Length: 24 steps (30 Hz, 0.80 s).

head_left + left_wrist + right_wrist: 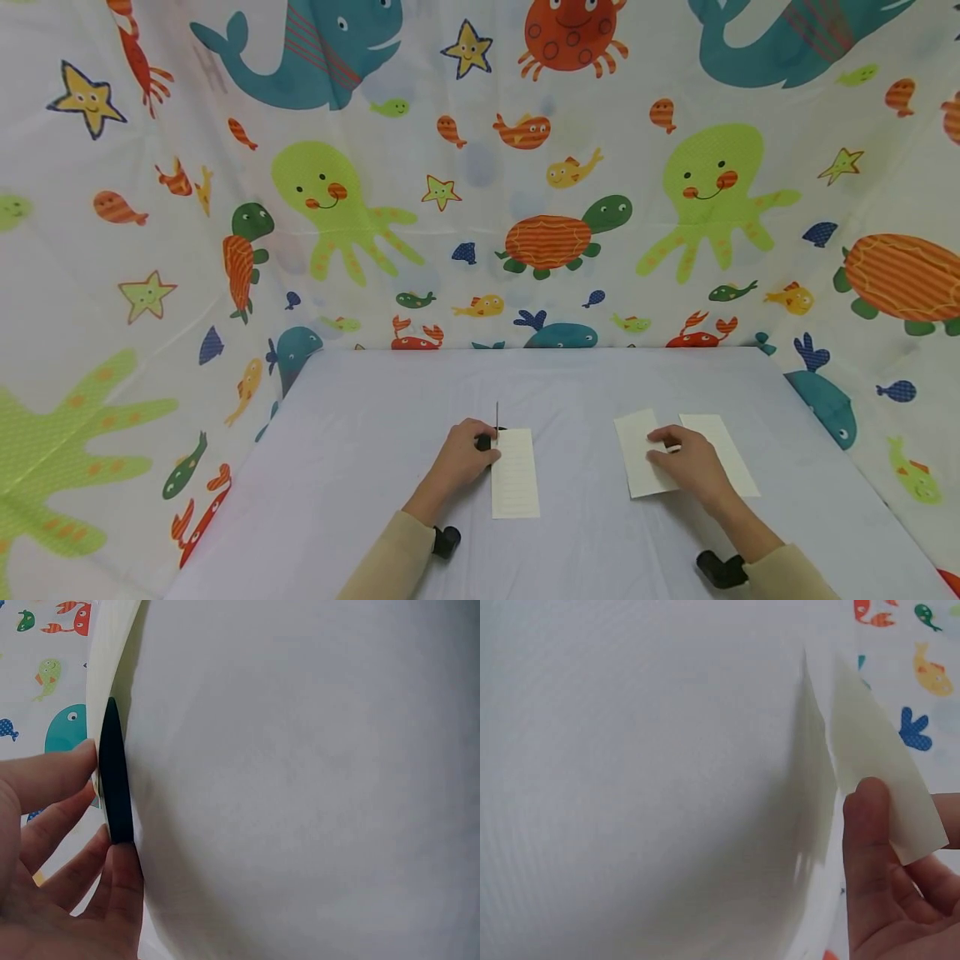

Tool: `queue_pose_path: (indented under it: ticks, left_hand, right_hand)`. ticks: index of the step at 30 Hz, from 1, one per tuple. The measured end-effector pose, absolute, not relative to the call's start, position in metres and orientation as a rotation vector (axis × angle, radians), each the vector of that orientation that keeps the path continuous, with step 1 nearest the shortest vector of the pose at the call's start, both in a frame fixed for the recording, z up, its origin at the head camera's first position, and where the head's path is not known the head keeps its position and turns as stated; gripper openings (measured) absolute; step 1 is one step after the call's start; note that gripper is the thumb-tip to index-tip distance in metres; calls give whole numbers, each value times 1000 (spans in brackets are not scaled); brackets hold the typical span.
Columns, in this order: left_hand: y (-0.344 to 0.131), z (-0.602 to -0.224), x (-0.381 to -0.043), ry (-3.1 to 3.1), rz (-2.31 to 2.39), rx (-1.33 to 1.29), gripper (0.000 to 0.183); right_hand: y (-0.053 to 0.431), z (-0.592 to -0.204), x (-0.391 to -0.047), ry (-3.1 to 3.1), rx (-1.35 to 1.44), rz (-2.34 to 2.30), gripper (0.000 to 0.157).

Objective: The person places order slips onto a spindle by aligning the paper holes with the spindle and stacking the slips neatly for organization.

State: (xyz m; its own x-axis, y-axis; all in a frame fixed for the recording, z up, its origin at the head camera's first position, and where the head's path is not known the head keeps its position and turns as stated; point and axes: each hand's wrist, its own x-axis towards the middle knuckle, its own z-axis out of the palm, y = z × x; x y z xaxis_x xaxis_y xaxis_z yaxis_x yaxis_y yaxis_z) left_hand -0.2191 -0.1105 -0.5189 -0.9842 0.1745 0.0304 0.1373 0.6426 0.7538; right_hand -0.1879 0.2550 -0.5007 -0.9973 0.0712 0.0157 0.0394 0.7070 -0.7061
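Observation:
In the head view my left hand (461, 454) grips a black tapered object with a thin dark prong (497, 412) at the top left corner of a lined paper slip (515, 479). The left wrist view shows the black object (116, 776) edge-on, between the thumb and fingers and against the slip's pale edge; its exact kind is unclear. My right hand (693, 465) pinches the right edge of a pale sheet of paper (636, 454), which is tilted. The right wrist view shows this sheet (881, 761) between thumb and fingers.
A second pale sheet (723, 442) lies to the right, partly behind the right hand. White cloth covers the table (360, 417). A curtain printed with sea animals (465, 225) hangs at the back and sides. Black wrist devices (722, 571) sit by both sleeves.

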Motion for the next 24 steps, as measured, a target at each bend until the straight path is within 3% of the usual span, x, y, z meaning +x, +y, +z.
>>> queue_pose_path:
  ticks: [24]
  left_hand:
    - [-111,-520,-221,2810,1279,267,23]
  right_hand:
    - [211,-498,-189,-2693,-85,1539,28]
